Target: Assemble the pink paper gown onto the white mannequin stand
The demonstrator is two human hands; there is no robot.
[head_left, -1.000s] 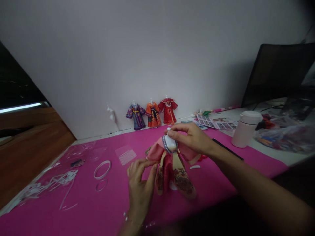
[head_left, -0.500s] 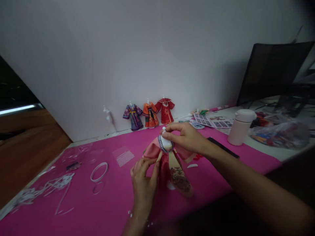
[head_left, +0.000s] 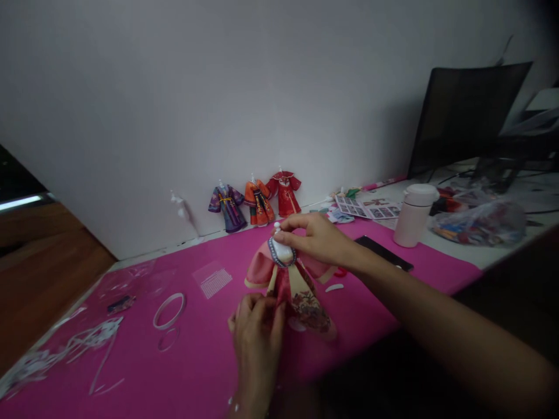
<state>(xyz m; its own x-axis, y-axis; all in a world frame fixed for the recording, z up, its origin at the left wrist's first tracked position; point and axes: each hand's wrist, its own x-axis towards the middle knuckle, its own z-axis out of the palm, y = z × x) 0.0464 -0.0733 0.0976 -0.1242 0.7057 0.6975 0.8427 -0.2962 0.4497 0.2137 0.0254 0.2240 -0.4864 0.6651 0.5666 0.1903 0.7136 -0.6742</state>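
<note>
A small white mannequin dressed in a pink and red paper robe [head_left: 292,285] stands on the pink mat [head_left: 209,355]. My right hand [head_left: 314,237] grips the mannequin's white neck and shoulders from above and steadies it. My left hand [head_left: 257,331] pinches the lower left front edge of the robe's skirt. A small white piece [head_left: 333,287] lies on the mat just right of the robe.
Three finished small robes, purple [head_left: 226,206], orange [head_left: 258,201] and red [head_left: 285,192], lean on the white wall. White rings [head_left: 169,303] and plastic offcuts [head_left: 82,337] lie left. A white cup [head_left: 413,214], leaflets [head_left: 364,208], a black strip [head_left: 382,252], a plastic bag [head_left: 480,220] and a monitor [head_left: 463,116] are right.
My left hand slid down from the robe's left sleeve to the lower skirt edge. The view shifted, so everything sits a little further left in the picture.
</note>
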